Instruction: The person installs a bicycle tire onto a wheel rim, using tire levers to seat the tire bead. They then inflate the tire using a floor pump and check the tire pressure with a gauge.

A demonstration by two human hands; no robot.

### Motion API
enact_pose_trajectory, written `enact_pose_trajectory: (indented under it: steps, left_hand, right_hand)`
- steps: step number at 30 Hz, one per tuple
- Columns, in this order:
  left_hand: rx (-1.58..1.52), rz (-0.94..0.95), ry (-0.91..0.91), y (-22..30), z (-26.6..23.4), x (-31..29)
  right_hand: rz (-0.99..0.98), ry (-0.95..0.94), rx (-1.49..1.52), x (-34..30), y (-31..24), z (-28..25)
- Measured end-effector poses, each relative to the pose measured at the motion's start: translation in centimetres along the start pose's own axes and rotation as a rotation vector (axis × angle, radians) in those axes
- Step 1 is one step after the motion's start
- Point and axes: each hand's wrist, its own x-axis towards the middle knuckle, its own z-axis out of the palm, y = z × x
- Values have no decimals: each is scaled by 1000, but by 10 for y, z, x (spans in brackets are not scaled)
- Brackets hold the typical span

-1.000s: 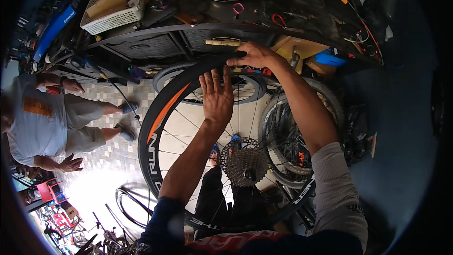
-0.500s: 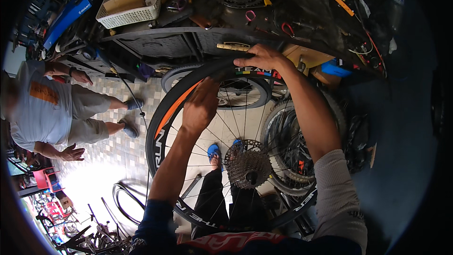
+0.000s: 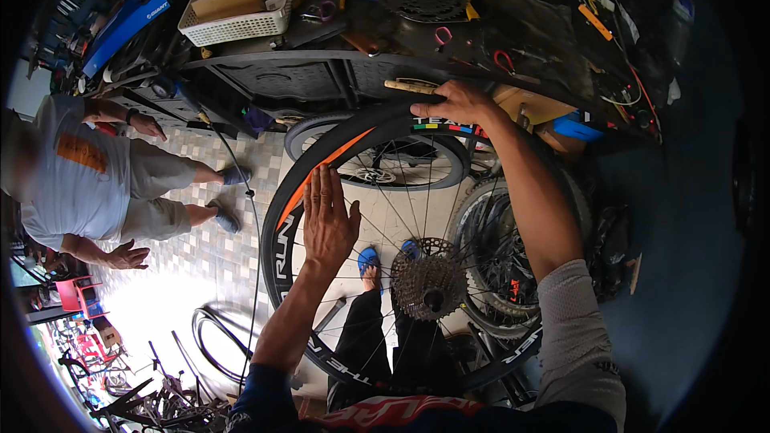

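A bicycle wheel [image 3: 284, 271] with a black rim and thin spokes stands upright in front of me, its cassette [image 3: 427, 279] near the middle. Along the upper left, an orange strip [image 3: 346, 147], perhaps an inner tube, shows between the rim and the black tyre [image 3: 306, 162]. My left hand [image 3: 329, 224] is open, its fingers stretched out and the fingertips by the lower part of the orange strip. At the top of the wheel my right hand [image 3: 453, 104] is closed round the tyre, thumb on the near side.
Ahead is a dark workbench [image 3: 513, 24] with a white basket [image 3: 233, 24], scissors and tools. Other wheels [image 3: 385, 180] stand behind mine. Another person [image 3: 96, 168] stands at left. A cable [image 3: 250, 216] hangs left of the wheel; a coiled black tyre [image 3: 212, 333] lies on the floor.
My left hand has moved down and left from the top of the orange strip, its curled fingers now straightened. More of the strip shows. My right hand stays on the tyre.
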Motion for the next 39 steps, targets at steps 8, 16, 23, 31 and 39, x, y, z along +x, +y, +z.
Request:
enact_pose_trajectory:
  steps: [8,16,23,31,39]
  left_hand:
    - [29,-72,-116,3,6,6]
    - [-75,-5,-42,-5,9,17]
    - [-92,-193,30,-6,7,40]
    - [-144,-229,67,8,3,47]
    - [-152,-157,111,10,-10,40]
  right_hand:
    - [-20,82,-98,4,-1,2]
    - [-26,126,-97,-5,-14,1]
    - [-121,161,-78,-7,-25,-12]
    - [-77,37,-80,-5,-27,-30]
    - [-152,47,-20,3,-20,-12]
